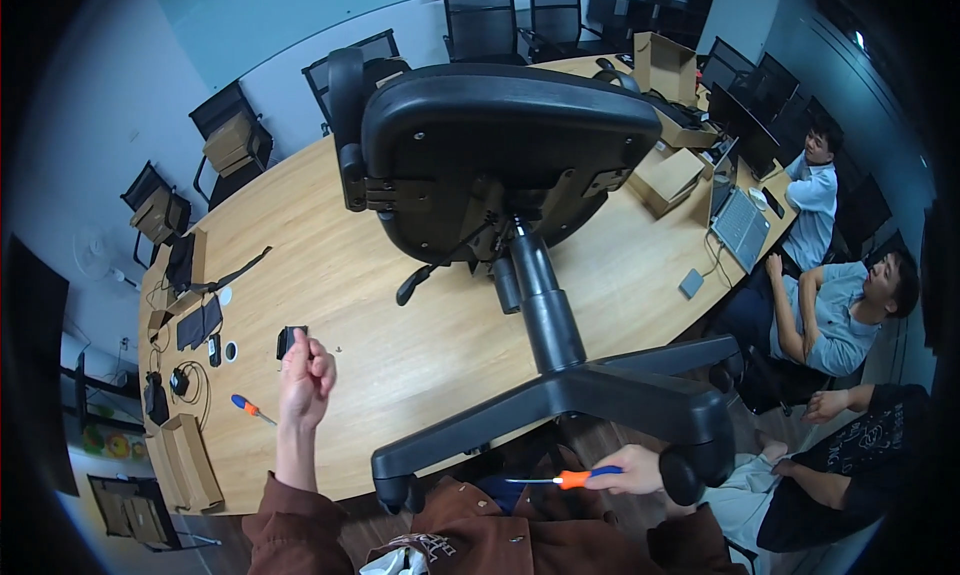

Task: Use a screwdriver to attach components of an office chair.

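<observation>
Screwdriver (572,479) in right hand (637,469) points left, long axis running crosswise.

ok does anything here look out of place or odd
Yes, the office chair: it lies tipped across the table, seat underside and wheeled base exposed, which looks odd because it would normally stand upright.

The office chair (532,260) blocks the middle; bare table (320,245) to its left leaves room to pass

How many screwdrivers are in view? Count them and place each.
2: the held screwdriver in the right hand, the loose screwdriver on the left part of the table. The office chair may hide others.
</observation>
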`<action>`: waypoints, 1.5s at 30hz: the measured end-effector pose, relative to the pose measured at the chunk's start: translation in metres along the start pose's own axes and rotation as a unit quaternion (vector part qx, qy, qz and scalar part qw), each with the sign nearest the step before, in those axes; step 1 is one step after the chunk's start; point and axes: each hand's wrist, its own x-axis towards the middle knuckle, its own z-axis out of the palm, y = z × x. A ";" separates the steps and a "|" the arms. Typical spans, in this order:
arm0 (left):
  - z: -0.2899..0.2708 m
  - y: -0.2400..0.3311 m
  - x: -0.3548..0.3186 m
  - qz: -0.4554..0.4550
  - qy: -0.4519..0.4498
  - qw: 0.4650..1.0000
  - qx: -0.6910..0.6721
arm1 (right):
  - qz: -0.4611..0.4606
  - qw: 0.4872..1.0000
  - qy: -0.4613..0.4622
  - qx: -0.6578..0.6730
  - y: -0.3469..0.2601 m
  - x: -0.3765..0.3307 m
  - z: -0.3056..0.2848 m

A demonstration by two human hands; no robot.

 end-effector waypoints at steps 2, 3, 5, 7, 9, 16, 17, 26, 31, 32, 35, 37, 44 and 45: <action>0.014 0.012 -0.004 0.035 0.004 0.991 0.130 | -0.061 0.963 0.186 0.185 0.015 -0.038 0.002; 0.022 0.016 -0.007 0.033 0.003 0.990 0.134 | -0.154 0.943 0.206 0.212 0.025 -0.053 -0.007; 0.040 0.022 -0.010 0.014 0.026 0.989 0.144 | -0.123 0.946 0.161 0.252 0.047 -0.071 -0.034; 0.058 0.030 -0.013 -0.025 -0.025 0.988 0.149 | 0.074 0.972 0.146 0.171 0.072 -0.081 -0.061; 0.078 0.031 -0.018 -0.095 -0.057 0.983 0.144 | 0.065 0.973 0.134 0.178 0.095 -0.086 -0.075; 0.130 0.002 -0.005 -0.176 -0.104 0.924 0.324 | -0.021 0.965 0.168 0.198 0.149 -0.057 -0.091; 0.135 -0.009 -0.001 -0.175 -0.113 0.923 0.323 | -0.010 0.966 0.164 0.201 0.155 -0.048 -0.091; 0.186 -0.042 0.057 -0.113 -0.086 0.909 0.393 | -0.107 0.892 0.254 0.357 0.192 0.020 -0.088; 0.247 -0.028 0.058 0.009 -0.127 0.919 0.374 | -0.095 0.869 0.281 0.397 0.171 0.049 -0.084; 0.259 -0.028 0.056 -0.010 -0.149 0.918 0.368 | -0.154 0.868 0.255 0.396 0.171 0.052 -0.088; 0.288 -0.033 0.051 -0.090 -0.204 0.911 0.347 | -0.204 0.863 0.269 0.376 0.168 0.075 -0.085; 0.301 -0.037 0.055 -0.095 -0.230 0.882 0.401 | -0.185 0.864 0.292 0.367 0.165 0.101 -0.081; 0.350 -0.079 0.114 -0.170 -0.161 0.916 0.327 | -0.363 0.777 0.252 0.449 0.128 0.174 -0.089; 0.358 -0.090 0.123 -0.184 -0.158 0.921 0.306 | -0.334 0.772 0.258 0.475 0.118 0.180 -0.094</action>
